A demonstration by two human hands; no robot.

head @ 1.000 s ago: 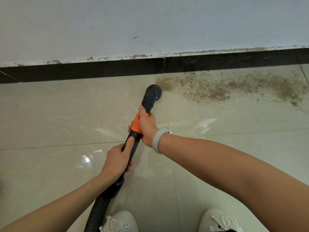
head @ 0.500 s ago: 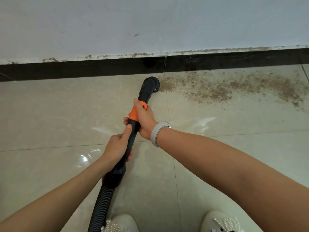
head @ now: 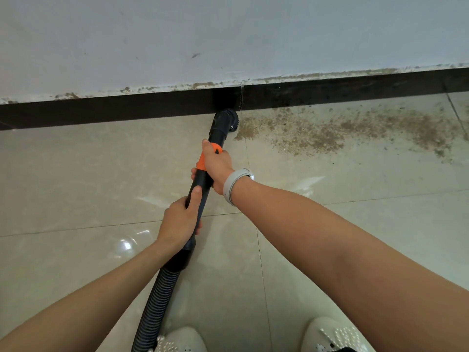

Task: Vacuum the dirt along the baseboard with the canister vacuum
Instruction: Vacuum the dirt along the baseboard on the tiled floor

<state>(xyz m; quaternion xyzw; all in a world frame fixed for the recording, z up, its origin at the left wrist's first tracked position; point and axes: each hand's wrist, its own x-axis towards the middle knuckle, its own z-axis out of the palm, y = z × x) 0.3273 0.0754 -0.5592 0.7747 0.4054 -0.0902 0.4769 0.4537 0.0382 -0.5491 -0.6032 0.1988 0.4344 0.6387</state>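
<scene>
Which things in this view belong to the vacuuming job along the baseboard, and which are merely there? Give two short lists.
Belong to the job:
vacuum wand
brush nozzle
ribbed hose
dirt
baseboard
left hand and right hand, both gripping the wand

Merely there:
wristband
white shoes
wall

A pale grey wall [head: 228, 34] is scuffed along its lower edge. Glossy beige floor tiles [head: 76, 174] are marked by light reflections.
</scene>
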